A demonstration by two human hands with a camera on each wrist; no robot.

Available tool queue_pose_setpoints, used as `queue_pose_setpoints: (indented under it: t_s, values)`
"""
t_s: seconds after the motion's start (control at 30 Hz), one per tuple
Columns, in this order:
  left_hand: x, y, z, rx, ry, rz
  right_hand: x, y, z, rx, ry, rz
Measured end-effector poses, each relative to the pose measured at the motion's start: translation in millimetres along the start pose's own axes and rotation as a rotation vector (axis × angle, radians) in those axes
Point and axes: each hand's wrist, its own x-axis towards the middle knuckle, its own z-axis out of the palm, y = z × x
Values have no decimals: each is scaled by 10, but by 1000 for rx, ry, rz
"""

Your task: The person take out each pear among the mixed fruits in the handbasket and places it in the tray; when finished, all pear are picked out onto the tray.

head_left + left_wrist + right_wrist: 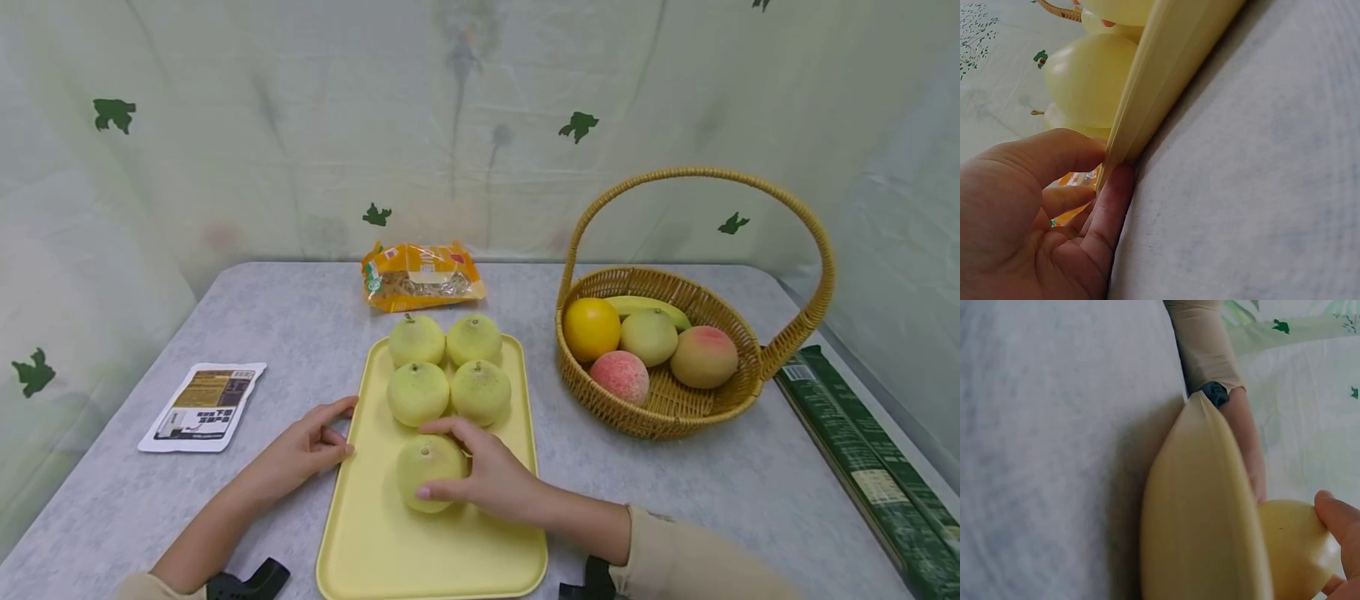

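Observation:
A yellow tray lies on the table, with several round yellow-green pears grouped in its far half. Nearer the middle, my right hand grips another pear from the right, thumb in front and fingers behind. That pear also shows in the right wrist view beside the thumb. At the tray's left side, my left hand pinches the rim. In the left wrist view, the thumb and a finger of the left hand meet the tray edge; the remaining fingers are partly hidden.
A wicker basket at the right holds an orange, a banana, a pear and two peaches. Behind the tray lies an orange snack bag. To the left is a white pouch; a dark green box runs along the right edge.

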Motion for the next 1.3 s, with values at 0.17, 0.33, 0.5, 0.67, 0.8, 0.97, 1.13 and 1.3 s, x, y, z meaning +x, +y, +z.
queue_pose_setpoints:
  t_s: [0.17, 0.33, 0.5, 0.67, 0.8, 0.97, 1.13, 1.3]
  values:
    - [-5, -1, -4, 8, 5, 17, 37, -9, 63, 1, 2, 1]
    - [-1, -4, 5, 11, 4, 0, 46, -58, 73, -45, -11, 12]
    - [-6, 4, 9, 4, -1, -19, -2, -175, -64, -98, -14, -28]
    - [1, 9, 5, -1, -6, -10, -109, -369, -413, -234, 75, -197]
    - [1, 14, 0, -2, -10, -5, -215, -484, -765, -351, 193, -327]
    - [1, 16, -2, -5, -17, -10, -346, -546, -1177, -459, 335, -374]
    - [0, 15, -3, -4, -18, -16, -434, -533, -1520, -521, 455, -321]
    - [1, 18, -1, -3, -13, -20, -449, -437, -1820, -530, 525, -245]
